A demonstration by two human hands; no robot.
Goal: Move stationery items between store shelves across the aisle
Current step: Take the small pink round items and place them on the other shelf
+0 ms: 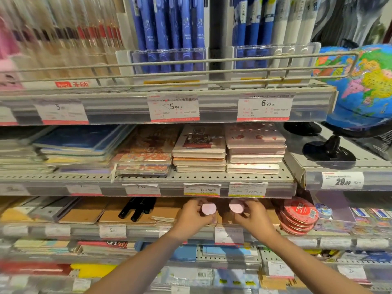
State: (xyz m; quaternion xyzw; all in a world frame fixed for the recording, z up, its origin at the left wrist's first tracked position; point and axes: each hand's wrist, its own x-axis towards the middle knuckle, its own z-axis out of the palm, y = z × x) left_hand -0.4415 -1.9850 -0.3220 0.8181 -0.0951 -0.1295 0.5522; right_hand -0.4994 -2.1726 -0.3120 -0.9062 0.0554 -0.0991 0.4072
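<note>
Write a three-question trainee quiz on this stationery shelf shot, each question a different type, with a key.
1. True or false: each of the hands, left hand and right hand, grips a small pink round item, left pink item and right pink item.
2. Multiple choice: the globe stands
A. at the left edge
B. at the right edge
C. on the lowest shelf
3. Fill in: the black pens lie on brown ____, left of the hands.

Key: 1 true; 2 B; 3 notebooks
</note>
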